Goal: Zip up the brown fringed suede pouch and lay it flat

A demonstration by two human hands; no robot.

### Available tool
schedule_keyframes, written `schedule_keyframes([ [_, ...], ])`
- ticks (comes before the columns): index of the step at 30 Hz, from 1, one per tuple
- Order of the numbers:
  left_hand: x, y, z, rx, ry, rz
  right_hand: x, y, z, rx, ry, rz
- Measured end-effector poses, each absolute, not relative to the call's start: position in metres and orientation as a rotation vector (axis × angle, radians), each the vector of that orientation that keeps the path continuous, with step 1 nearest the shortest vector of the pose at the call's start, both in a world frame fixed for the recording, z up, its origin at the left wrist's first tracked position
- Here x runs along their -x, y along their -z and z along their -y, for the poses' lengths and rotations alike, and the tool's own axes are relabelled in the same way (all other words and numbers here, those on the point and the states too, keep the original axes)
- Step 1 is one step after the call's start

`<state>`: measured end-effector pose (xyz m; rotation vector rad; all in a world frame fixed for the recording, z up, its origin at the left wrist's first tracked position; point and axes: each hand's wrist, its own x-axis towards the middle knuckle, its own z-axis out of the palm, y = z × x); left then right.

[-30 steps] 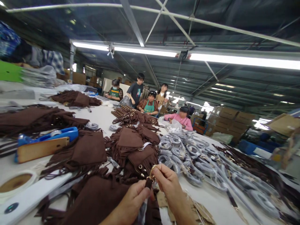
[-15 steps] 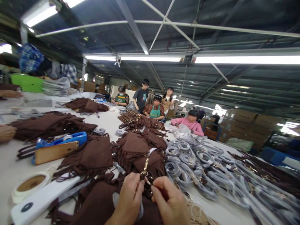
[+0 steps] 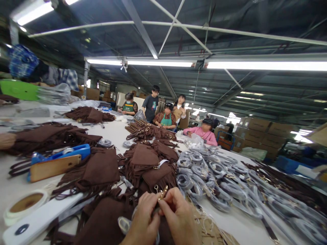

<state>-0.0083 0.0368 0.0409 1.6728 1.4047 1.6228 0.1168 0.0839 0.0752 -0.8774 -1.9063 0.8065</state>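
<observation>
While brown fringe bags [image 3: 143, 163] are piled on the counter [image 3: 114, 131], a gold clasp [image 3: 161, 194] is pinched low at centre by left hand [image 3: 143, 217] and right hand [image 3: 177, 216], both grips pressed tight.

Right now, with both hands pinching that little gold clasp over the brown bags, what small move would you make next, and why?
Probably hook the clasp into the metal ring just beyond it. The left hand and right hand both pinch the clasp over a brown fringed bag, its tip pointing toward that ring but apparently not yet through it. The clasp is small, so this is a guess.
</observation>
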Motion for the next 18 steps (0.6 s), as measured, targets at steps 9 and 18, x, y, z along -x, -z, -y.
schedule_keyframes([
  [9, 0.019, -0.048, -0.043, -1.472, -1.749, -1.411, -0.118, -0.073, -0.084, 0.945, -0.689, 1.937],
  [18, 0.012, -0.092, -0.031, -1.977, -1.836, -1.388, -0.139, -0.102, -0.070, 0.687, -0.584, 2.008],
])
